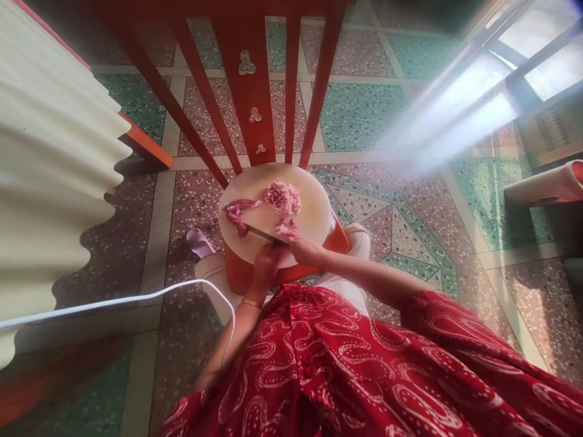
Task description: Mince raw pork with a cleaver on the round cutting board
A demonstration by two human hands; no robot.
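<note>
My right hand (305, 250) is closed round the handle of a knife (266, 234), its blade pointing left across a round pale cutting board (314, 200). Just below the blade, at the board's near edge, my left hand (268, 262) is curled with its fingertips partly hidden; what it grips, if anything, does not show. A strip of raw meat (237, 212) lies at the board's left, by the blade tip. Chopped meat (283, 197) forms a heap toward the far side, and a smaller pile of meat pieces (286, 228) sits beside my right hand.
The board rests on the seat of a reddish wooden chair (255, 133) with a slatted back. A white cable (136, 297) runs in from the left to my left arm. Wavy cream fabric (54, 158) hangs at left, near a lilac slipper (199, 243) on the floor.
</note>
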